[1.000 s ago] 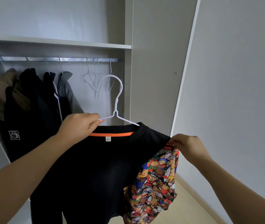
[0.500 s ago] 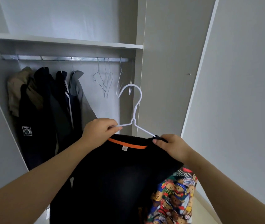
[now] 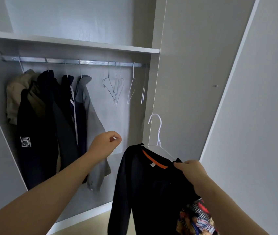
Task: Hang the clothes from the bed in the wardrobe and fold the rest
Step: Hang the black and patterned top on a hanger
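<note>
Pinching just one shoulder of the black top (image 3: 151, 187) with fingers of the right hand (image 3: 191, 169), the left hand (image 3: 105, 145) curled on nothing, leaves the tilted white hanger (image 3: 159, 133) well below the rail (image 3: 84, 61), where the top may slip off.

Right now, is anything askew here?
Yes: the hanger tilts, its left end higher, so the shirt hangs lopsided. Only the right hand pinches its shoulder; the left hand holds nothing.
</note>
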Motion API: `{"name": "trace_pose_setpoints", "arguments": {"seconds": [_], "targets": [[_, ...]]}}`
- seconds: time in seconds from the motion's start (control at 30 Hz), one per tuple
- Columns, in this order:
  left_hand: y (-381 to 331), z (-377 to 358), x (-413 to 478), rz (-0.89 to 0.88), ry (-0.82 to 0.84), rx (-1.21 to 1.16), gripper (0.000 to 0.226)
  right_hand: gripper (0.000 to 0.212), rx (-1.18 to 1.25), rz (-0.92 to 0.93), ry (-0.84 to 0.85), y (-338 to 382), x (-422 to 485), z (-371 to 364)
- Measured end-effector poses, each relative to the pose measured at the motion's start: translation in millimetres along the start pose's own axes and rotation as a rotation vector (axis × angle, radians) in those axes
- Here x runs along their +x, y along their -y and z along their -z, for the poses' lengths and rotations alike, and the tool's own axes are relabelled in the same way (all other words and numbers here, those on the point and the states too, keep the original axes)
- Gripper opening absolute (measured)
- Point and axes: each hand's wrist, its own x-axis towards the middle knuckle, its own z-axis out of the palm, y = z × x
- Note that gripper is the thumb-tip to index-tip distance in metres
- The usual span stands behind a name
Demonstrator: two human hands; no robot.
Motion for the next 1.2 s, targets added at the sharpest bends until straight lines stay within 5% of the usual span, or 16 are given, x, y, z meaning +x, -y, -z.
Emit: {"name": "trace_pose_setpoints", "arguments": {"seconds": [0.53,0.8,1.0,1.2], "targets": [[103,76,236,-0.003,-0.084,0.022,0.021,0.024,0.236,-0.022,0.059,148,165,-181],[141,93,343,-0.236,-0.123,0.596,0.023,0.025,0.216,-0.024,0.088,194,218,-263],[170,109,384,-0.157,-0.037,0.717,0.040,0.034,0.249,-0.010,0.082,240,260,-305],[175,131,416,-0.015,-0.048,0.688,0.031,0.030,0.256,0.053,0.155,295,295,-321]]}}
